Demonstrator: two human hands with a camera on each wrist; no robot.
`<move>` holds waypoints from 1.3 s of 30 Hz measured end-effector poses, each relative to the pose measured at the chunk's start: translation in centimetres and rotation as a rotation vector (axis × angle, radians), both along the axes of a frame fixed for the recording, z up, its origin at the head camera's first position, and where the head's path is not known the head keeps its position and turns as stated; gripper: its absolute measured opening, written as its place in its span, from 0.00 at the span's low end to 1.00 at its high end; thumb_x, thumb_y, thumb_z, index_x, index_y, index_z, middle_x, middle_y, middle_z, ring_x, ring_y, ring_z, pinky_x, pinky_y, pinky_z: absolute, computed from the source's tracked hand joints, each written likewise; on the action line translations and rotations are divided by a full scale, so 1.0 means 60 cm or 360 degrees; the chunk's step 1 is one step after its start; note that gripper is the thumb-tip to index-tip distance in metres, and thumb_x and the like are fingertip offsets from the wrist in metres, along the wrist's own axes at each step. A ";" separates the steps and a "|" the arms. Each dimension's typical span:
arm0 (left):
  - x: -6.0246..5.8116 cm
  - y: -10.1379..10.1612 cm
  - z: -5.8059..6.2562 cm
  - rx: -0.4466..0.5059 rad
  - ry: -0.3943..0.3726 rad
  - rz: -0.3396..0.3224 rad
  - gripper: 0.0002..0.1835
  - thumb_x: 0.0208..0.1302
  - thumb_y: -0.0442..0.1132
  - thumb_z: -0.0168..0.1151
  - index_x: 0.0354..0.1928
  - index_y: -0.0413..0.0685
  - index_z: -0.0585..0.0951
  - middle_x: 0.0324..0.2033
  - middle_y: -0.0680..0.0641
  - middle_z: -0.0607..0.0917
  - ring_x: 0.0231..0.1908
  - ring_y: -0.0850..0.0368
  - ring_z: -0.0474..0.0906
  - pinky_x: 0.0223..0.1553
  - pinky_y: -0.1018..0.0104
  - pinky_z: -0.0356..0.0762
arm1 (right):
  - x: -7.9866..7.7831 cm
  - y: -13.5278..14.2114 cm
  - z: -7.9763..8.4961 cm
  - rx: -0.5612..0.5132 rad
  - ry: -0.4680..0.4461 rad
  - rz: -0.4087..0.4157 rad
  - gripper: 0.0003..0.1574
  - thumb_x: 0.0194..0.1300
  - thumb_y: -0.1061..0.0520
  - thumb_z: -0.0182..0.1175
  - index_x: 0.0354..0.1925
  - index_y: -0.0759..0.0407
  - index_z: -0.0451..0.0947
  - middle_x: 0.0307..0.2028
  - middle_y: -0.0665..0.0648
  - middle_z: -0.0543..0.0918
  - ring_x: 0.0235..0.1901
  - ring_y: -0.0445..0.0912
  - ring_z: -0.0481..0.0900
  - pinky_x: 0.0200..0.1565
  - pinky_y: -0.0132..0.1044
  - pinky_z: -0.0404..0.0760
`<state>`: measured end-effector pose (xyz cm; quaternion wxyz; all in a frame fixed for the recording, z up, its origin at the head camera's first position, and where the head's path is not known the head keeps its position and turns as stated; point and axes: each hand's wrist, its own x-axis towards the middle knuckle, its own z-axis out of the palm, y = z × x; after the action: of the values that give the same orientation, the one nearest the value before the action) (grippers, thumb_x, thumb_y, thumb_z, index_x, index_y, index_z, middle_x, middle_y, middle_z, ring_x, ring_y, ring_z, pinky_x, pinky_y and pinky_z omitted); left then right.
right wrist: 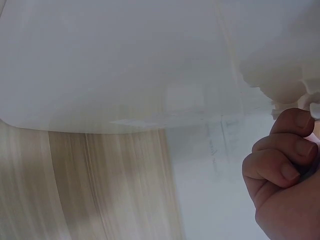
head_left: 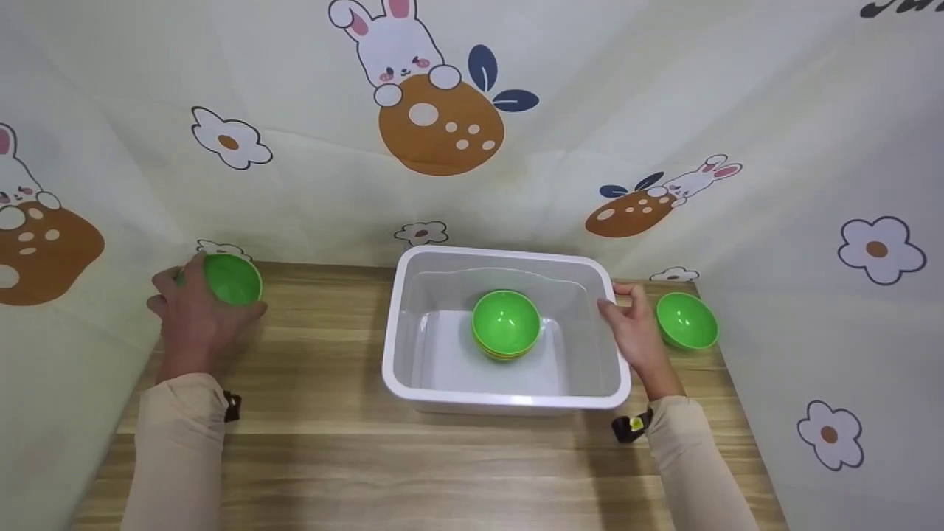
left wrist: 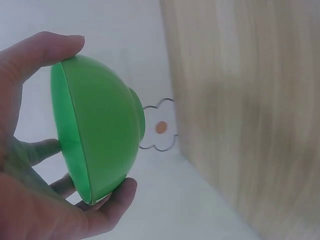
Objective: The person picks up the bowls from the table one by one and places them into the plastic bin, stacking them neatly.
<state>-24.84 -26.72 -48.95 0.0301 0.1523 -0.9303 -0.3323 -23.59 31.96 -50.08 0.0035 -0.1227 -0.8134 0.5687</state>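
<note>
My left hand [head_left: 198, 313] grips a green bowl [head_left: 234, 279] by its rim, at the far left of the table. In the left wrist view that bowl [left wrist: 105, 125] is tilted on its side above the wood, thumb on one edge of the rim and fingers on the other. My right hand [head_left: 636, 324] holds the right rim of a white plastic bin [head_left: 509, 401]. Inside the bin, near its middle, sits a stack of bowls [head_left: 506, 322], green on top with yellowish rims below. The right wrist view shows curled fingers [right wrist: 267, 170] beside the bin's wall [right wrist: 125, 65].
Another green bowl [head_left: 687, 321] stands on the wooden table [head_left: 354, 472] right of the bin, close to my right hand. A cloth [head_left: 310, 199] printed with rabbits and flowers hangs behind the table and along both sides.
</note>
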 end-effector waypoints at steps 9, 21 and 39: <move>0.006 0.027 0.052 -0.0036 0.0058 -0.0154 0.59 0.48 0.46 0.75 0.80 0.49 0.53 0.71 0.27 0.51 0.64 0.20 0.52 0.51 0.23 0.72 | -0.003 0.003 -0.003 -0.0066 -0.0019 0.0000 0.25 0.75 0.56 0.56 0.64 0.61 0.62 0.28 0.54 0.88 0.24 0.42 0.87 0.29 0.39 0.87; 0.011 0.092 0.123 -0.0113 0.0192 -0.0337 0.55 0.45 0.45 0.75 0.78 0.58 0.60 0.71 0.29 0.54 0.65 0.23 0.56 0.51 0.23 0.72 | -0.007 0.006 -0.006 -0.0043 -0.0052 -0.0001 0.24 0.75 0.56 0.55 0.64 0.61 0.62 0.37 0.67 0.89 0.28 0.46 0.89 0.33 0.43 0.88; 0.022 0.182 0.202 -0.0226 0.0287 -0.0644 0.55 0.40 0.48 0.81 0.75 0.64 0.66 0.71 0.32 0.58 0.65 0.27 0.60 0.53 0.25 0.74 | 0.001 0.002 -0.004 0.0000 0.0010 -0.0001 0.24 0.75 0.54 0.56 0.62 0.61 0.64 0.41 0.72 0.87 0.30 0.47 0.89 0.31 0.40 0.88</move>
<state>-23.51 -15.80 -36.82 0.0563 -0.0701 -0.9565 -0.2776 -23.55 32.08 -50.32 0.0064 -0.1211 -0.8133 0.5690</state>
